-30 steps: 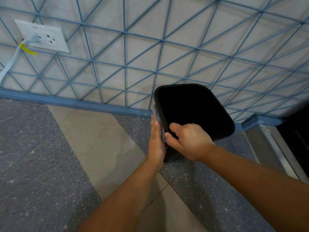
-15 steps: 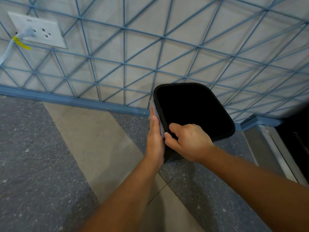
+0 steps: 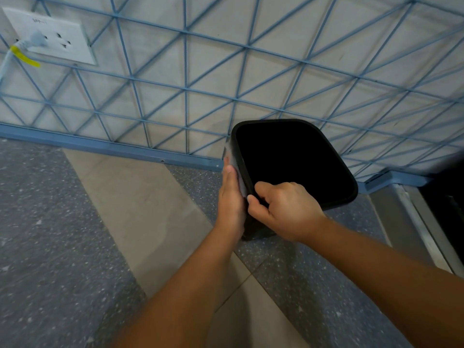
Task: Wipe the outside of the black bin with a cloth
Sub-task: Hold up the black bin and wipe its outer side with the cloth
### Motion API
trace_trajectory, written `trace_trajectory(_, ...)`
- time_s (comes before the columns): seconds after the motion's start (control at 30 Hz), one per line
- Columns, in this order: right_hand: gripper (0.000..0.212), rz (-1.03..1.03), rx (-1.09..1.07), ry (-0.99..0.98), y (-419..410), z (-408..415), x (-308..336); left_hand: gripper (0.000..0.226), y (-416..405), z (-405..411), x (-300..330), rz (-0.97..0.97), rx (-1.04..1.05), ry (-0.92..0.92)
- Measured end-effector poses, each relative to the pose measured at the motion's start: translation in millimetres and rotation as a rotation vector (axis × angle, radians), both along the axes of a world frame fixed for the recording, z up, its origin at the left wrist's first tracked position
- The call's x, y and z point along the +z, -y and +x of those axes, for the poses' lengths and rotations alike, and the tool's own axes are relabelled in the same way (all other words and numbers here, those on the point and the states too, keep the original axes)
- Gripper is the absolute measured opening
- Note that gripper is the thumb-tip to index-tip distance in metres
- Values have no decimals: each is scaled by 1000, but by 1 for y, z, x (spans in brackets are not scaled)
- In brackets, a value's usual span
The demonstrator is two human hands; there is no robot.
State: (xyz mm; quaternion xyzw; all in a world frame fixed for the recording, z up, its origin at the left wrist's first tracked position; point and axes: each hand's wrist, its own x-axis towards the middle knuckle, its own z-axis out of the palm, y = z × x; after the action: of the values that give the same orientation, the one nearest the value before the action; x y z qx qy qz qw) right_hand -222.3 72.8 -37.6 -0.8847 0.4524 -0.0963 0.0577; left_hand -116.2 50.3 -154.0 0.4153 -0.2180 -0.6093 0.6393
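Black bin (image 3: 296, 162) stands on the floor (image 3: 75, 222) close to the wall (image 3: 251, 79), which carries a blue line grid. Left hand (image 3: 232, 197), fingers straight, presses a grey cloth (image 3: 236, 169) flat against the bin's left outer side. Right hand (image 3: 286, 209) grips the near rim, fingers curled over its edge. White socket plate (image 3: 55, 38) upper left on the wall, grey plug (image 3: 35, 40) inserted.

Speckled grey floor (image 3: 57, 247) with beige tile strip (image 3: 140, 209) running 11 to 5 o'clock; black bin (image 3: 253, 227) stands at 1 o'clock.
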Motion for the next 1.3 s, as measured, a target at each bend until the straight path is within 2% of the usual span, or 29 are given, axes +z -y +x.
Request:
trace_trajectory(0.1, 37, 20, -8, -13, 0, 0, 1, 102, -10, -8, 9, -42, -3, 86)
trace_trajectory(0.23, 37, 15, -9, -17, 0, 0, -1, 122, -14, -3, -5, -29, -39, 69)
trace_trajectory(0.37, 36, 16, -19, -25, 1, -1, -1, 104, -19, -9, 1, -41, -54, 30)
trace_trajectory(0.5, 36, 30, -17, -44, 1, 0, 0, 115, -10, -5, -17, -54, -78, -25)
trace_trajectory(0.63, 31, 62, -5, -62, 3, 0, 2, 94, -10, -9, -3, -21, -50, 58)
trace_trajectory(0.73, 32, 87, -8, -71, 3, -1, 2, 70, -10, -6, 5, 10, -38, -10)
trace_trajectory(0.8, 36, 84, -7, -66, 4, -1, 1, 62, 2, -1, 6, 13, -28, -83)
trace_trajectory(0.87, 37, 83, -4, -63, 6, -1, 0, 67, 6, 0, 12, 11, -13, -56)
trace_trajectory(1.0, 39, 80, 1, -76, 7, -2, 1, 90, 5, -1, 4, 26, -9, -17)
trace_trajectory(1.13, 42, 74, 18, -88, 8, -2, 1, 64, 25, 2, 10, 9, 30, -75)
trace_trajectory(1.17, 42, 76, 26, -92, 8, -2, 1, 69, 21, 0, 9, 0, 38, -54)
trace_trajectory(1.23, 42, 74, 34, -96, 8, -2, 2, 93, 14, -4, 6, -9, 33, -23)
trace_trajectory(1.3, 41, 67, 37, -95, 8, -2, 1, 111, 22, -4, -14, -46, 39, -66)
